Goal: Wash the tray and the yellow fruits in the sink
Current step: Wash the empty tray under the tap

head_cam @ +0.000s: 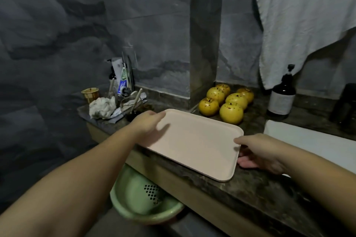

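hands (149,121) (258,152) grasp pink tray (192,144) ends; yellow fruits (227,102) just behind, bottle (281,98) near.

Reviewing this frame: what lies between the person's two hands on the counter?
In the head view, the pink tray spans the gap: the left hand grips its far-left corner, the right hand its right edge. Nothing sits on it.
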